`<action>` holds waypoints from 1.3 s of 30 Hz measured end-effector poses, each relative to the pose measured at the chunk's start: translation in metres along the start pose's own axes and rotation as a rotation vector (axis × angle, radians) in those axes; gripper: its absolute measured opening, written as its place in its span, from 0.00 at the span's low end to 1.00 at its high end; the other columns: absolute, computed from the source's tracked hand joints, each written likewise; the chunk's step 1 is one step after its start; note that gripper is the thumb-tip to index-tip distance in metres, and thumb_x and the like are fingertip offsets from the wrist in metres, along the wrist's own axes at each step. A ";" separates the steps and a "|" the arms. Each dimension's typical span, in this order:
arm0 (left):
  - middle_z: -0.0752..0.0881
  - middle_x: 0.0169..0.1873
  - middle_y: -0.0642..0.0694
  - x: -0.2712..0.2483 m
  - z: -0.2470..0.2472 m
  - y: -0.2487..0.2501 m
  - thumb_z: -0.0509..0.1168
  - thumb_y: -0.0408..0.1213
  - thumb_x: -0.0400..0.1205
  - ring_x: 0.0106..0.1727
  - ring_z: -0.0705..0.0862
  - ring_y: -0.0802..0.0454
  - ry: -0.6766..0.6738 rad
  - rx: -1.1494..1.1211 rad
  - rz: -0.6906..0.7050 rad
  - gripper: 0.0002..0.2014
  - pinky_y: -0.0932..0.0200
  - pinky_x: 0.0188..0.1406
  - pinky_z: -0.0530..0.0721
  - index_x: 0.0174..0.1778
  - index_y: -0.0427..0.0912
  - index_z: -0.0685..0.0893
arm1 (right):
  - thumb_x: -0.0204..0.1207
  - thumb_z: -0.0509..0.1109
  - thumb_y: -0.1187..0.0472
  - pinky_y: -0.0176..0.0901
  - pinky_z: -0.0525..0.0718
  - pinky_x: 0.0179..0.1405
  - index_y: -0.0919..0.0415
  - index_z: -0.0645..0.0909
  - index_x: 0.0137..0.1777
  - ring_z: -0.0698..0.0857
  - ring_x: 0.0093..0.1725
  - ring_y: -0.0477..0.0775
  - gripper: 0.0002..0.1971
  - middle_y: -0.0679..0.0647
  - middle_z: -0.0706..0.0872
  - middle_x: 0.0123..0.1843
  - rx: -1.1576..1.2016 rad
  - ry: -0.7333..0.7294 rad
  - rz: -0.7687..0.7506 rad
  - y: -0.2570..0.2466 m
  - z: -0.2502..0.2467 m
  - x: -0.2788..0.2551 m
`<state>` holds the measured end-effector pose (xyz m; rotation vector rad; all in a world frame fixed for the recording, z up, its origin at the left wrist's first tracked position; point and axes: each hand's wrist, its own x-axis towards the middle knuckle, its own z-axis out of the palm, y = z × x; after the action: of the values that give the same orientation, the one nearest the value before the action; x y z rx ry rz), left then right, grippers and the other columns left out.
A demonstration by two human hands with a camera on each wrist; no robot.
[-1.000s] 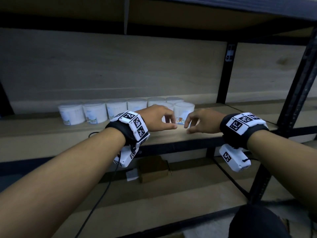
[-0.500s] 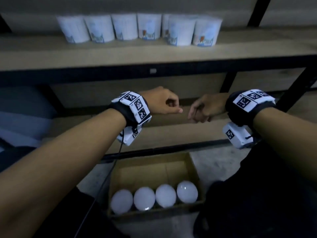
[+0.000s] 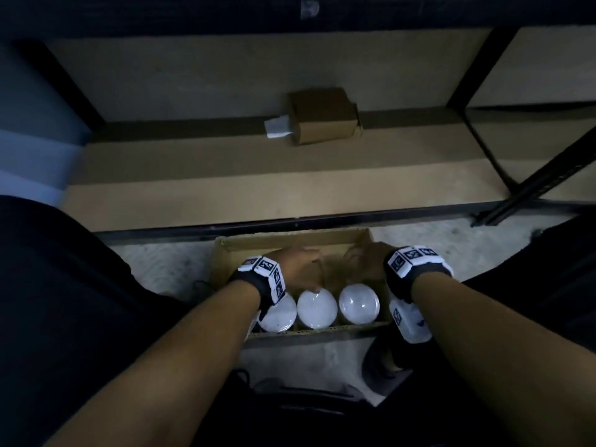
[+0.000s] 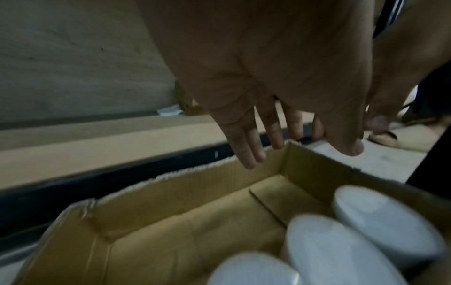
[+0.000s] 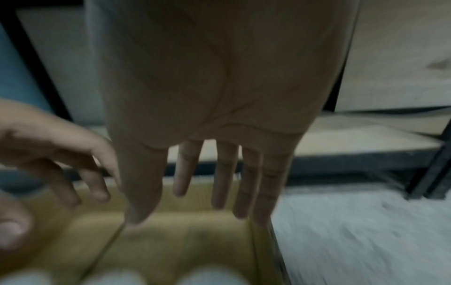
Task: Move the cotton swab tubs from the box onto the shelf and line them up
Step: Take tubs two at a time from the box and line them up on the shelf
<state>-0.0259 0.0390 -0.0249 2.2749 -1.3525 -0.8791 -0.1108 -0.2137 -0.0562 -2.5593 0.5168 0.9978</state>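
Observation:
An open cardboard box (image 3: pixel 290 242) sits on the floor in front of the shelf unit. White-lidded cotton swab tubs stand in a row along its near side: the left tub (image 3: pixel 278 313), the middle tub (image 3: pixel 317 309) and the right tub (image 3: pixel 360 304). My left hand (image 3: pixel 304 269) hovers over the box with straight fingers (image 4: pixel 251 154) and its thumb just above the middle tub. Beside it, my right hand (image 3: pixel 366 259) reaches over the box's right part, its fingers (image 5: pixel 220 183) spread and holding nothing. Tub lids (image 4: pixel 336 250) lie below the left palm. The right wrist view is blurred.
A small brown carton (image 3: pixel 322 116) and a white slip (image 3: pixel 277 125) lie at the back of the low shelf board (image 3: pixel 225 195). Its black front rail (image 3: pixel 290 222) runs just beyond the box. A black diagonal brace (image 3: pixel 548 179) stands right. My dark-clothed knees flank the box.
Both hands dropped from the upper shelf down to the box on the floor and uncurled their fingers. The view tilted down, so the lined-up tubs on the shelf left the picture.

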 end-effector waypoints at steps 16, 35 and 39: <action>0.77 0.67 0.54 -0.011 0.064 -0.015 0.78 0.42 0.63 0.64 0.79 0.46 -0.137 0.099 -0.031 0.40 0.48 0.62 0.81 0.73 0.62 0.75 | 0.62 0.84 0.40 0.62 0.78 0.71 0.45 0.50 0.87 0.69 0.78 0.74 0.59 0.62 0.54 0.83 -0.104 -0.118 0.181 -0.048 0.043 -0.052; 0.74 0.64 0.53 0.017 0.063 -0.046 0.76 0.49 0.65 0.64 0.78 0.46 -0.048 -0.081 0.021 0.37 0.46 0.62 0.81 0.71 0.63 0.71 | 0.64 0.79 0.37 0.70 0.70 0.74 0.47 0.45 0.87 0.56 0.82 0.79 0.59 0.62 0.44 0.87 -0.020 -0.007 0.128 -0.057 0.055 -0.039; 0.71 0.71 0.54 0.018 0.056 -0.059 0.75 0.55 0.65 0.71 0.75 0.45 0.042 -0.191 -0.042 0.42 0.44 0.68 0.79 0.75 0.69 0.64 | 0.65 0.78 0.34 0.71 0.70 0.75 0.45 0.46 0.87 0.53 0.84 0.75 0.58 0.59 0.41 0.88 0.120 0.083 0.148 -0.062 0.051 -0.028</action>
<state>-0.0179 0.0525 -0.1072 2.1701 -1.1547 -0.9270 -0.1312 -0.1316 -0.0605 -2.4926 0.7744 0.8813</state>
